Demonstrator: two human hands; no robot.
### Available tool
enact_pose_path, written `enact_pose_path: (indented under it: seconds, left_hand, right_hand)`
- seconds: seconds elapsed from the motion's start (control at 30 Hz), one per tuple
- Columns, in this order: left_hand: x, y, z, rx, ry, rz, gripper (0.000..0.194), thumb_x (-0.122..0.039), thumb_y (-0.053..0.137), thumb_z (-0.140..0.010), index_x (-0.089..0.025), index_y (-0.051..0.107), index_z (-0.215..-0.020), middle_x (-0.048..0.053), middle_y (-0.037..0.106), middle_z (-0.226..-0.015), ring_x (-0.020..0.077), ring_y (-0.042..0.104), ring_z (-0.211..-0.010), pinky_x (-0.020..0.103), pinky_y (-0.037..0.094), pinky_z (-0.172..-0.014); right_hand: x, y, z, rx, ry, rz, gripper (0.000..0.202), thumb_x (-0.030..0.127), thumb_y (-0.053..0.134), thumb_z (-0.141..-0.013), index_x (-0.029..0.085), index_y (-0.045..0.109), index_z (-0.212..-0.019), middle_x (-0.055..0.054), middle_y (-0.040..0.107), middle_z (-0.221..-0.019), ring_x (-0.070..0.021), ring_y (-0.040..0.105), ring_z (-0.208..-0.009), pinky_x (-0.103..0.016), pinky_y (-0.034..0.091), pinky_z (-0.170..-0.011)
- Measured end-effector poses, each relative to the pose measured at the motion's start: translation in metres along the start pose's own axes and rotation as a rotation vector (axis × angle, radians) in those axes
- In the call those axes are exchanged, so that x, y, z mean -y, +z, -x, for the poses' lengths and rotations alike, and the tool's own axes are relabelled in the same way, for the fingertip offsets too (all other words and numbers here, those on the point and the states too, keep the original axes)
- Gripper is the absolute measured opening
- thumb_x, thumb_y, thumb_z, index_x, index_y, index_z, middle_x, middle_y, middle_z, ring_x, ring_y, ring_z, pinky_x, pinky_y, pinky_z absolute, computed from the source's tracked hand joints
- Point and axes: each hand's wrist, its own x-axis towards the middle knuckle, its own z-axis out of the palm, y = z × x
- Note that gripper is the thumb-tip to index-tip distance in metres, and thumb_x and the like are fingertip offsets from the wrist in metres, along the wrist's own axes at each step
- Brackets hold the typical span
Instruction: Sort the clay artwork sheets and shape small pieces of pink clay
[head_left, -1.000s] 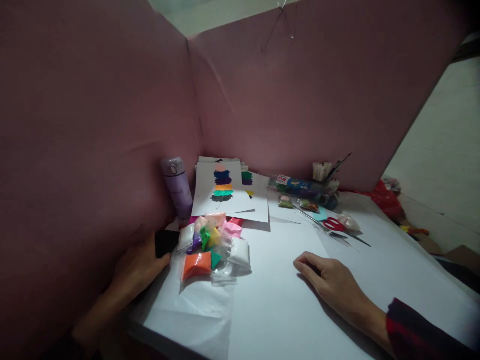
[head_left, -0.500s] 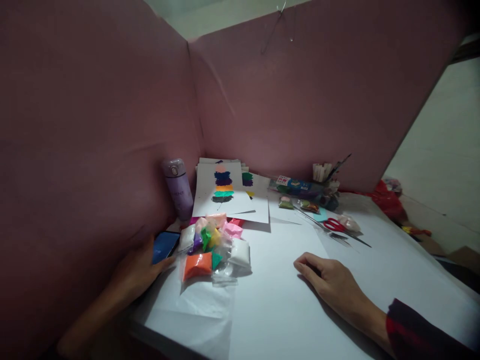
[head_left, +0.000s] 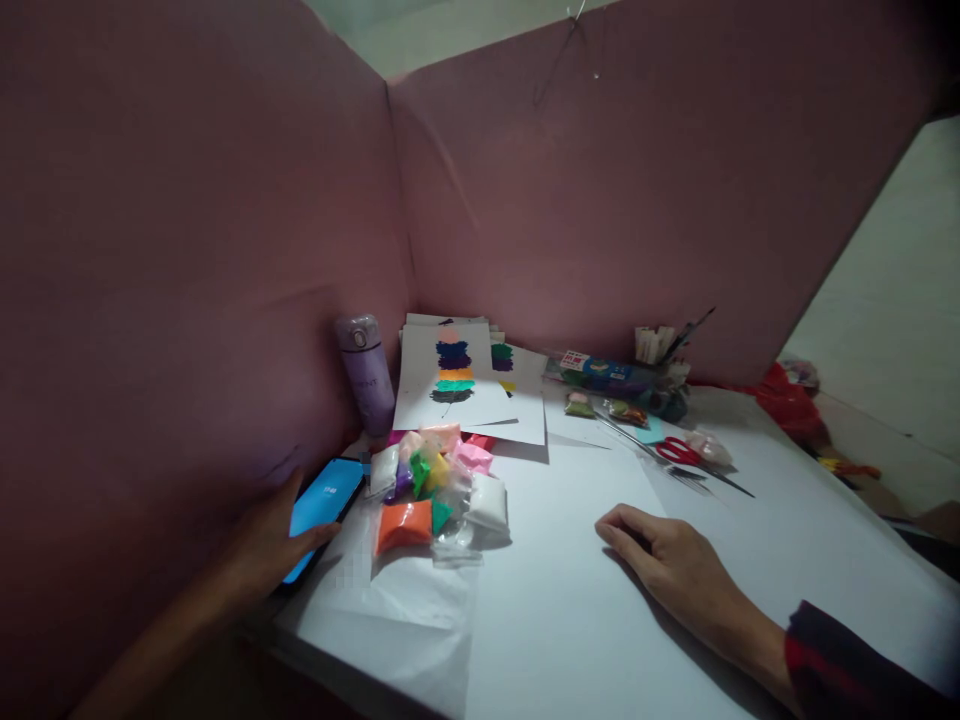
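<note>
At the left edge of the table, my left hand (head_left: 274,550) grips a smartphone (head_left: 328,512), its thumb lying over the lit blue screen. The other fingers are mostly hidden behind the phone. Just right of it lies a pile of small clear packets of coloured, clay-like material; an orange packet (head_left: 405,525) is at the front and a white packet (head_left: 489,502) on the right. My right hand (head_left: 667,560) rests on the white tabletop (head_left: 555,610) with its fingers curled together, and nothing shows in it.
A purple bottle (head_left: 367,380) stands in the corner by the pink partition (head_left: 600,200). Sheets with painted colour bands (head_left: 454,375) lie behind the packets. Farther right are red-handled scissors (head_left: 679,452), a plastic pouch (head_left: 600,372), small packets (head_left: 626,411) and brushes (head_left: 690,330).
The phone's screen has brightened and more of it shows, as my left hand has shifted left and down along it. My right hand stays resting on the table. The view has turned slightly left.
</note>
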Motion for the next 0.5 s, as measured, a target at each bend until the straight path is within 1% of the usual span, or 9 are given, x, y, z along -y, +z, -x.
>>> enact_pose_path:
  seconds: [0.13, 0.23, 0.33, 0.4, 0.47, 0.5]
  left_hand:
    - [-0.006, -0.006, 0.003, 0.006, 0.033, -0.005, 0.066, -0.045, 0.053, -0.080, -0.020, 0.038, -0.139, 0.011, 0.054, -0.132, 0.0344, 0.047, -0.123, 0.042, 0.043, -0.096]
    - [-0.006, -0.007, 0.002, -0.020, 0.116, -0.016, 0.063, -0.044, 0.053, -0.081, -0.022, 0.040, -0.138, 0.009, 0.055, -0.131, 0.0335, 0.045, -0.125, 0.042, 0.042, -0.098]
    - [-0.009, -0.005, 0.001, -0.050, 0.183, -0.036, 0.062, -0.045, 0.053, -0.080, -0.023, 0.041, -0.137, 0.008, 0.053, -0.134, 0.0334, 0.045, -0.125, 0.043, 0.040, -0.101]
    - [-0.018, 0.000, 0.003, -0.037, 0.215, -0.050, 0.059, -0.045, 0.052, -0.082, -0.023, 0.043, -0.135, 0.009, 0.051, -0.135, 0.0326, 0.047, -0.124, 0.044, 0.039, -0.101]
    - [-0.035, 0.006, 0.006, -0.015, 0.283, -0.066, 0.056, -0.043, 0.051, -0.084, -0.022, 0.044, -0.135, 0.012, 0.049, -0.137, 0.0315, 0.045, -0.125, 0.045, 0.037, -0.103]
    - [-0.046, 0.009, 0.009, -0.004, 0.348, -0.077, 0.057, -0.041, 0.052, -0.084, -0.021, 0.042, -0.137, 0.013, 0.048, -0.139, 0.0312, 0.043, -0.127, 0.046, 0.036, -0.103]
  right_hand:
    - [0.000, 0.000, 0.000, 0.004, 0.004, 0.003, 0.028, 0.043, 0.043, -0.089, 0.025, 0.062, -0.078, 0.002, 0.065, -0.068, -0.0171, 0.058, -0.063, -0.029, 0.035, -0.062]
    - [0.001, 0.000, 0.000, 0.003, 0.008, 0.000, 0.028, 0.042, 0.043, -0.089, 0.025, 0.062, -0.078, 0.002, 0.065, -0.068, -0.0167, 0.058, -0.062, -0.029, 0.035, -0.061]
    - [0.002, -0.001, 0.000, -0.003, 0.007, -0.005, 0.028, 0.041, 0.043, -0.089, 0.024, 0.062, -0.077, 0.002, 0.065, -0.067, -0.0166, 0.058, -0.062, -0.028, 0.036, -0.061]
    - [0.003, -0.002, 0.001, -0.005, 0.006, -0.003, 0.028, 0.042, 0.043, -0.088, 0.024, 0.061, -0.077, 0.002, 0.066, -0.067, -0.0170, 0.058, -0.062, -0.028, 0.036, -0.061]
    - [0.003, -0.002, 0.001, -0.007, 0.006, -0.004, 0.027, 0.041, 0.043, -0.088, 0.024, 0.061, -0.076, 0.002, 0.066, -0.068, -0.0173, 0.058, -0.063, -0.028, 0.036, -0.061]
    - [0.003, -0.002, 0.001, -0.009, 0.007, -0.005, 0.027, 0.041, 0.043, -0.088, 0.024, 0.061, -0.076, 0.002, 0.066, -0.068, -0.0174, 0.058, -0.063, -0.028, 0.036, -0.061]
